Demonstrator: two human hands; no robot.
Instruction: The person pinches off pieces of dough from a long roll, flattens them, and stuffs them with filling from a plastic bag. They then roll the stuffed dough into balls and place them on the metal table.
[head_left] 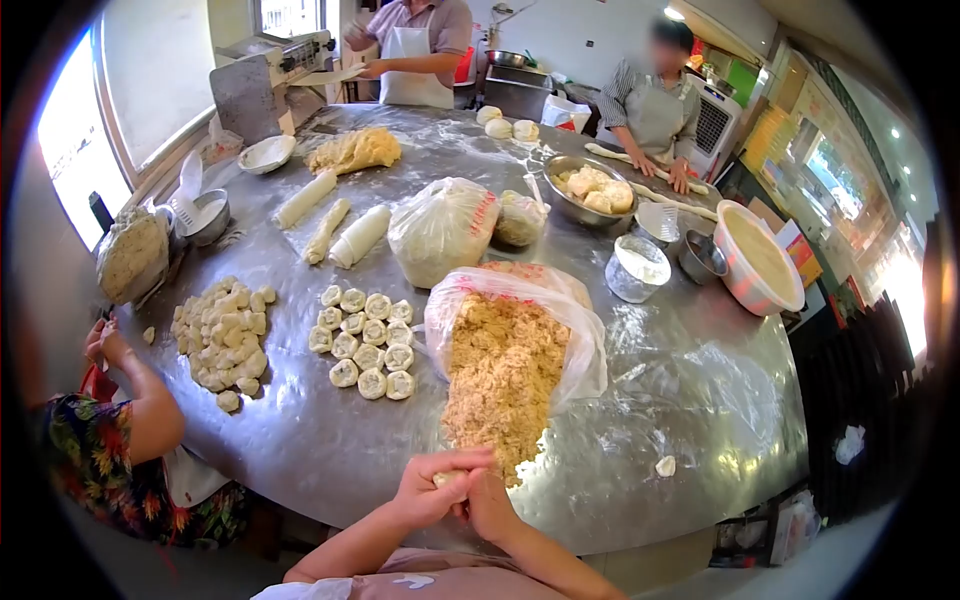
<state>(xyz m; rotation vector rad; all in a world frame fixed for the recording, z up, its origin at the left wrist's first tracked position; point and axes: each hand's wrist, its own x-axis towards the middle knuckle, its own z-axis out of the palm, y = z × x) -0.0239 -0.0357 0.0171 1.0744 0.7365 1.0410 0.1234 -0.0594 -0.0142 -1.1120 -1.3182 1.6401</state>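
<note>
One bare left hand (pixel 430 492) and bare right hand (pixel 492 506) clasp a small, pale lump of dough (pixel 443 479) by the near end of a crumbly golden-brown mound (pixel 507 385), the dough probably light, pliable and easily torn, best cradled from beneath with loose fingers.

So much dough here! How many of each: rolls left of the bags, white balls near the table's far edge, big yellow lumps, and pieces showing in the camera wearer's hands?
Dough rolls: 3
White dough balls: 3
Yellow dough lump: 1
Dough piece showing at the left hand: 1
Total: 8
</note>
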